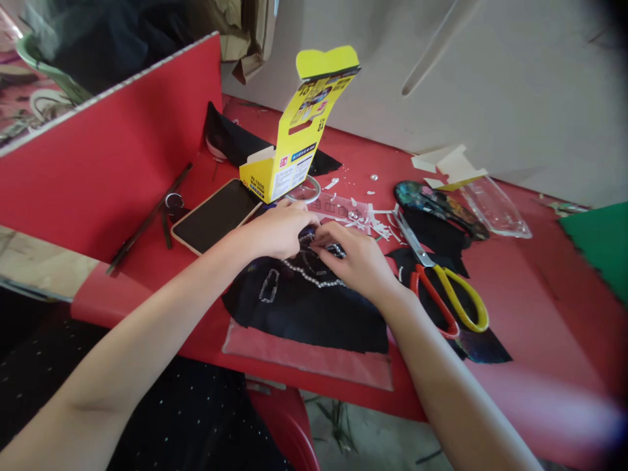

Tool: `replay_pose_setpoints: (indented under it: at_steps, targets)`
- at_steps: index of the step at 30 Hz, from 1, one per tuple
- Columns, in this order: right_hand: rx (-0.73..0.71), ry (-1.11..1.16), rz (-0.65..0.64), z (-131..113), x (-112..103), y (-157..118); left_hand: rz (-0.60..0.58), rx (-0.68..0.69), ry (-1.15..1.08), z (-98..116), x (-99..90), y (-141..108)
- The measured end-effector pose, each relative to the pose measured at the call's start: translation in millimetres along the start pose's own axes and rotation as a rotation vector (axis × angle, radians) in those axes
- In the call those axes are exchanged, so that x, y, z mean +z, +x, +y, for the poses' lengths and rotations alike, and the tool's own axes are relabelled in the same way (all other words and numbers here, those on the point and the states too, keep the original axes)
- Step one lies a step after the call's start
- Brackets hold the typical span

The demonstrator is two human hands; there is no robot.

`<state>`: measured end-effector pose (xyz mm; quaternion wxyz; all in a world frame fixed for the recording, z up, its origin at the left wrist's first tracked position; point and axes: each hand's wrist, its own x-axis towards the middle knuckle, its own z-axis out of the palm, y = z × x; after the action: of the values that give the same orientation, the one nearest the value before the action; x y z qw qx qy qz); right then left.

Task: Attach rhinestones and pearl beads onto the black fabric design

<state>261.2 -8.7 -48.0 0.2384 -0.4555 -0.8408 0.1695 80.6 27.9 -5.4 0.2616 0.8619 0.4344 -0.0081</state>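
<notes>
A piece of black cloth (314, 320) lies on a clear plastic sheet (304, 358) at the table's front edge. A curved row of pearl-like beads (321, 284) and a small outlined shape of clear bits (269, 286) sit on the cloth. My left hand (282, 229) is closed at the cloth's far edge, its fingertips hidden. Close beside it, my right hand (356, 258) has thumb and fingers pinched together over a dark, shiny beaded part. Whatever either hand pinches is too small or covered to make out.
Right of my hands lie scissors (436, 278) with red and yellow handles. A yellow box (289, 154) stands open behind, beside a phone (218, 214) and a tape roll (307, 190). White scraps (383, 226), a clear tray (498, 206) and a red board (147, 144) surround the work.
</notes>
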Motion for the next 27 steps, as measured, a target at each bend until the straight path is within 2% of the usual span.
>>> replay_pose_setpoints:
  at_steps: [4, 9, 17, 27]
  targets:
    - [-0.005, -0.015, -0.003, -1.8, -1.2, 0.7, -0.009, -0.001, 0.002, 0.8, -0.1, -0.2]
    - [-0.029, -0.141, -0.046, -1.9, -3.8, -0.5, -0.010, 0.006, 0.015, 1.4, -0.9, -0.4]
    - [-0.169, -0.321, -0.049, -0.5, -3.3, -3.0, -0.023, 0.018, 0.026, -0.3, -1.0, -0.4]
    - [-0.136, -0.263, -0.035, -0.1, -3.8, -5.6, -0.045, 0.009, 0.053, 2.1, -4.1, -2.4]
